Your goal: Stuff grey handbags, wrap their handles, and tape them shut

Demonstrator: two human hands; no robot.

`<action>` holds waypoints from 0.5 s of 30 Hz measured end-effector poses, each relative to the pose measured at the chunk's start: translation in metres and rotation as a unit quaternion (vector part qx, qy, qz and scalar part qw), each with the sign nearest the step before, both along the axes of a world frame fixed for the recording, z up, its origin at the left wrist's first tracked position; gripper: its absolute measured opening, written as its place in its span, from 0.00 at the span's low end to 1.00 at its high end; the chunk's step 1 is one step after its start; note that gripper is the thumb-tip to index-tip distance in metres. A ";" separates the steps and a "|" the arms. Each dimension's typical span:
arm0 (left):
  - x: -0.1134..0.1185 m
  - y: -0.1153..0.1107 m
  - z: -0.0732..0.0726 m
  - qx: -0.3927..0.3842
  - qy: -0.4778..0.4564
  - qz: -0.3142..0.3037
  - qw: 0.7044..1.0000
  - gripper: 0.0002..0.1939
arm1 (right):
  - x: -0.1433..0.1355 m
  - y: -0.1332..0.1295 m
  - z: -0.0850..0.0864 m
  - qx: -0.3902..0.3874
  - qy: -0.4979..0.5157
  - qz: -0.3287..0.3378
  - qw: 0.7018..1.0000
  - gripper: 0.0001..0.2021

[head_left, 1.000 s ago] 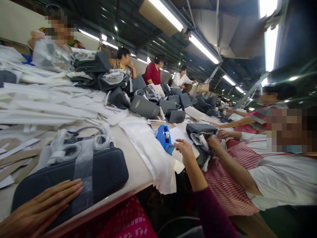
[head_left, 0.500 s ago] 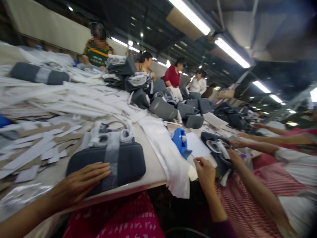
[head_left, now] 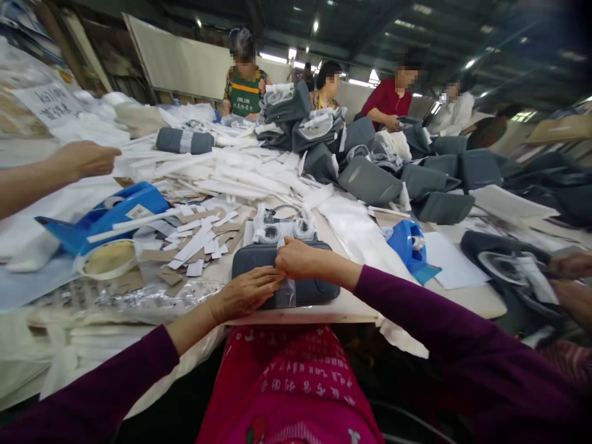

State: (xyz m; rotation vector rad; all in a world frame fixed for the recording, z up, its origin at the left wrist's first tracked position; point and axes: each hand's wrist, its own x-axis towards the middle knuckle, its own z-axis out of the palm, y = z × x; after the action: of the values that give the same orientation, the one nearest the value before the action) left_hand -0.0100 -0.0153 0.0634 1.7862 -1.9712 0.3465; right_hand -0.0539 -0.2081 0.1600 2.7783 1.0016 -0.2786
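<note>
A dark grey padded case (head_left: 319,288) lies at the table's near edge, with a translucent band (head_left: 285,293) around its middle. My left hand (head_left: 252,290) rests on the case, fingers stretched out flat beside the band. Over the band, my right hand (head_left: 300,258) is closed in a pinch at the case's top; whatever its fingertips hold is hidden. Just behind the case sit coiled cables in clear wrapping (head_left: 284,229). To the right stands a blue tape dispenser (head_left: 407,243).
White and brown card strips (head_left: 198,240) lie to the left, near a larger blue dispenser (head_left: 123,213) and a tape roll (head_left: 106,259). Grey bags (head_left: 370,179) are piled behind. A co-worker's hand (head_left: 86,159) reaches in from the left; another person's hands (head_left: 573,277) are at the right.
My right hand has moved left from beside the small blue dispenser onto the case. My left hand stays on the case. The view has turned left.
</note>
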 end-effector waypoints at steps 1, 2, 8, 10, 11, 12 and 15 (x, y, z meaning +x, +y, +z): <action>0.001 0.000 0.000 0.003 -0.002 -0.001 1.000 0.21 | 0.004 0.001 -0.002 -0.005 0.002 0.002 1.000 0.07; 0.001 0.000 0.000 0.006 -0.006 -0.005 1.000 0.22 | 0.006 0.001 -0.004 -0.008 0.002 0.005 1.000 0.08; 0.000 0.001 0.004 0.024 -0.024 -0.003 0.999 0.21 | 0.006 0.005 -0.005 -0.001 -0.014 0.013 1.000 0.07; 0.000 0.001 0.004 0.024 -0.025 0.004 0.999 0.20 | 0.005 0.008 -0.005 0.001 -0.013 0.003 1.000 0.06; 0.000 0.001 0.004 0.024 -0.026 0.005 0.999 0.20 | 0.005 0.010 -0.005 0.001 -0.013 -0.005 1.000 0.06; 0.000 0.001 0.003 0.024 -0.028 0.006 0.999 0.20 | 0.005 0.013 -0.006 0.001 -0.013 -0.014 1.000 0.07; 0.000 0.001 0.003 0.018 -0.032 0.012 0.999 0.19 | 0.005 0.023 -0.013 0.065 -0.017 -0.092 0.994 0.11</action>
State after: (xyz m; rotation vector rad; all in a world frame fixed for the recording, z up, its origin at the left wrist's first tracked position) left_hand -0.0104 -0.0142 0.0668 1.8440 -2.0128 0.3822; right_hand -0.0488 -0.1853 0.1471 2.9871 0.7831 -0.1969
